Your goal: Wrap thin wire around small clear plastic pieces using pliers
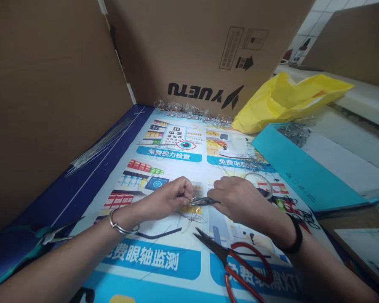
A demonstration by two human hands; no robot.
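My left hand [169, 198] and my right hand [236, 200] meet over a printed poster mat [164, 261]. Both pinch a small bundle of thin metal wire [202, 201] between their fingertips, the left from the left end, the right from the right. Loose wire strands [192, 219] trail down from the bundle onto the mat. A metal bangle sits on my left wrist and a black band on my right wrist.
Red-handled scissors [236, 261] lie open just below my right hand. Pliers [55, 235] rest at the left edge. Straight wires [97, 145] lie by the cardboard wall [50, 92]. A wire heap [189, 110] sits before the box [205, 46]. A yellow bag [290, 99] and teal sheet [303, 172] lie right.
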